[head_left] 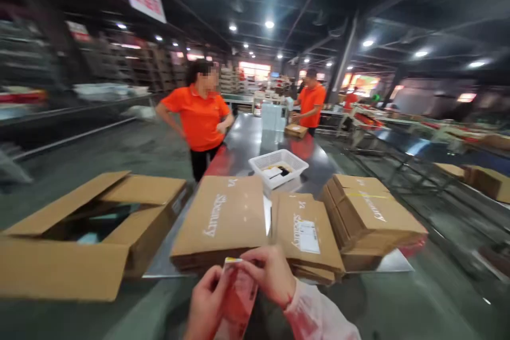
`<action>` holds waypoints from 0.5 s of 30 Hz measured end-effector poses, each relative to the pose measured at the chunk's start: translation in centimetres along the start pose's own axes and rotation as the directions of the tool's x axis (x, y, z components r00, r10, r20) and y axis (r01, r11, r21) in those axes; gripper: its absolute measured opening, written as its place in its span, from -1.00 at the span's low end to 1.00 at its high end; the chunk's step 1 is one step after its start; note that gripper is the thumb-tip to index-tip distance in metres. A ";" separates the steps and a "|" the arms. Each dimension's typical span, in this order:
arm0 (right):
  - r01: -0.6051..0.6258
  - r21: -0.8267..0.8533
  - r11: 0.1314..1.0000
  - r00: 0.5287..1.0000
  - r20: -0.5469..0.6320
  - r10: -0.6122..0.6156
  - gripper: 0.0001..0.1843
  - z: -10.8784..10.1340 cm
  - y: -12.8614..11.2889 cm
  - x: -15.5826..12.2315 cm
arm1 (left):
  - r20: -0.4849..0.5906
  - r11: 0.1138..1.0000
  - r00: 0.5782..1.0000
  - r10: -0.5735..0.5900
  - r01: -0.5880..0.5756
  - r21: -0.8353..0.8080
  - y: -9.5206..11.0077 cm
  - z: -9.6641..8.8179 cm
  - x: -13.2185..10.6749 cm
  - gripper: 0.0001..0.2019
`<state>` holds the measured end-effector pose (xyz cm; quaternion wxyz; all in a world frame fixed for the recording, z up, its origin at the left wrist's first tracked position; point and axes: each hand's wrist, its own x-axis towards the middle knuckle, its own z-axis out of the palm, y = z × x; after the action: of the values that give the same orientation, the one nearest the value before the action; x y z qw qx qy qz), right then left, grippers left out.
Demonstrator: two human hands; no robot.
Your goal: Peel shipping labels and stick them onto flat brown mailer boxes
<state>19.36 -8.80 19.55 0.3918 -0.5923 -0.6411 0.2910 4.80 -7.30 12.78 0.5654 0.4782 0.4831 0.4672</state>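
From the head camera I have both hands low in view, just in front of the near edge of a metal-topped table (322, 162). With my left hand (207, 297) I pinch the side of a flat pinkish-red packet (239, 297) between thumb and fingers; with my right hand (271, 271), coming out of a whitish sleeve (319, 313), I pinch its yellow-edged top corner. I cannot tell what the packet contains. Beyond my hands I see 3 stacks of flattened cardboard boxes: the left stack (227, 212), the middle stack (285, 223) bearing a white label (309, 236), and the right stack (370, 215) crossed by a yellow band (364, 194). Behind them sits a white plastic basket (292, 176) holding white and black items. To my left an open carton (71, 263) spreads its flaps. Farther off, 2 co-workers in orange shirts stand by the table, the left co-worker (201, 117) nearer, the right co-worker (313, 101) beside a small carton (295, 130).
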 end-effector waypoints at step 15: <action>0.140 -0.138 0.981 0.972 0.210 -0.109 -0.65 2.2 1.8 6.7 | -0.291 0.994 0.954 0.067 -0.091 -0.068 0.8 -0.9 3.6 -0.50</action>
<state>18.53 -1.77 17.98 0.2959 -0.5465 -0.7337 0.2746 4.17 -3.53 13.09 0.4886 0.4010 0.5215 0.5731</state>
